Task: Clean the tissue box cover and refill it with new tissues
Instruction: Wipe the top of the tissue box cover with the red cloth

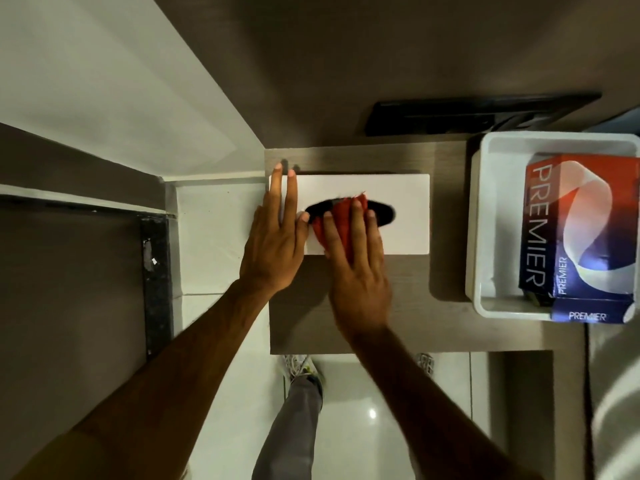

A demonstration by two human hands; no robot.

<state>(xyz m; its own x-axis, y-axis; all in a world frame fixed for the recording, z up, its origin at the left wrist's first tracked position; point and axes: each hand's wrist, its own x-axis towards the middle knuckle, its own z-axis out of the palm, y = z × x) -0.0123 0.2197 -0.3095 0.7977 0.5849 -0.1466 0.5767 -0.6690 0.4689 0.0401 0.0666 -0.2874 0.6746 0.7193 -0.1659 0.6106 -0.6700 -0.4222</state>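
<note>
A white tissue box cover [405, 192] with a dark oval slot lies flat on a small brown table [408, 306]. My left hand [277, 244] rests flat on the cover's left end, fingers spread. My right hand [356, 268] presses a red cloth [343, 211] onto the cover's top, over the left part of the slot. Most of the cloth is hidden under the fingers. A red and blue Premier tissue box [578, 223] lies in a white tray [485, 216] to the right.
A black flat device [450, 114] sits at the back against the brown wall. The table's front edge ends above a pale tiled floor, where my leg and shoe [304, 372] show. A dark cabinet [69, 289] stands at the left.
</note>
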